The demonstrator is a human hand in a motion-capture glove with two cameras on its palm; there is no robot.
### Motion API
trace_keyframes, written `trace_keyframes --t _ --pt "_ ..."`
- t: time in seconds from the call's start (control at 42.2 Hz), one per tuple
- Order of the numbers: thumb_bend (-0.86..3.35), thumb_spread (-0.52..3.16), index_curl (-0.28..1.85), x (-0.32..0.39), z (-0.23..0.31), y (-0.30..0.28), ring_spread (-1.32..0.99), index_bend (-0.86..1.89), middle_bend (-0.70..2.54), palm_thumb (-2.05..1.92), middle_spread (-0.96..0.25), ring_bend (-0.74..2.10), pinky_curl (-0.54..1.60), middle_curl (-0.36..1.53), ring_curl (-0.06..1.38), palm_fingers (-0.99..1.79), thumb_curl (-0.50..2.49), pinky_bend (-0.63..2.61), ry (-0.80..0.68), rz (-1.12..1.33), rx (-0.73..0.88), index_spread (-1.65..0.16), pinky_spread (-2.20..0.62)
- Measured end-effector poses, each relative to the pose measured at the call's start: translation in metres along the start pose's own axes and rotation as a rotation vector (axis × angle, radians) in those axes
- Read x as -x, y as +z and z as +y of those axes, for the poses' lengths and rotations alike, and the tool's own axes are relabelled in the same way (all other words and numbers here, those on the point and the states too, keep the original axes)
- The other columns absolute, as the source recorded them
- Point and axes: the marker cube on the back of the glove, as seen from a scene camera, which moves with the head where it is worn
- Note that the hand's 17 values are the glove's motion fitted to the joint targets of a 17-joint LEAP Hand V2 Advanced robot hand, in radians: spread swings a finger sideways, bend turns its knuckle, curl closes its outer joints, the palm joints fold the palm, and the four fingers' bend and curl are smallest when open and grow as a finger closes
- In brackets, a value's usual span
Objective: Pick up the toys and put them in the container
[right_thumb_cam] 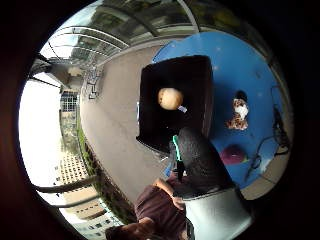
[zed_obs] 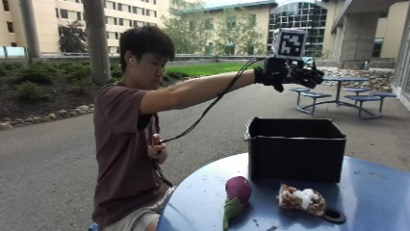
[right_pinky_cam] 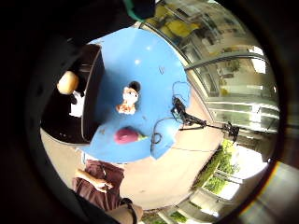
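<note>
One gloved right hand [zed_obs: 291, 73] hangs high in the air above the black container [zed_obs: 296, 148], arm stretched out level from the shoulder. Fingers spread and relaxed, holding nothing, touching nothing. The container stands on the round blue table [zed_obs: 378, 192], open at the top. Palm views look straight down into it: a tan round toy [right_thumb_cam: 170, 98] lies on its floor, with a small white item [right_pinky_cam: 76, 106] just beside it. Two toys lie on the tabletop in front of the container: a purple eggplant toy [zed_obs: 237, 191] with a green stem, and near it a spotted brown-and-white plush animal [zed_obs: 301, 198]. A black ring [zed_obs: 334, 215] touches the plush. Black cables [right_pinky_cam: 163, 128] trail near the table's edge.
</note>
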Motion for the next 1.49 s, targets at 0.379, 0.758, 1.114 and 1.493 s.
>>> trace_keyframes --t 0.379,0.758,1.114,1.493 --pt "-0.02 1.27 0.17 -0.111 0.108 0.134 0.00 0.04 0.13 0.08 0.02 0.40 0.34 0.28 0.35 -0.25 0.42 0.87 -0.129 0.119 0.197 -0.21 0.05" --pt "0.17 1.41 0.18 -0.107 0.128 0.353 -0.12 0.20 0.29 0.37 -0.01 0.76 0.31 0.30 0.42 0.43 0.45 0.83 -0.161 0.079 0.199 -0.22 -0.03" --pt "0.41 1.20 0.34 -0.102 0.085 0.351 -0.26 0.57 0.92 0.91 -0.22 1.16 0.36 0.54 0.57 1.51 0.71 0.79 -0.152 -0.176 -0.065 -0.19 -0.36" --pt "0.10 0.65 0.56 -0.099 0.066 0.137 -0.35 0.80 1.13 0.60 -0.23 1.27 0.48 0.68 0.66 0.90 0.86 1.01 -0.111 -0.127 -0.200 -0.26 -0.36"
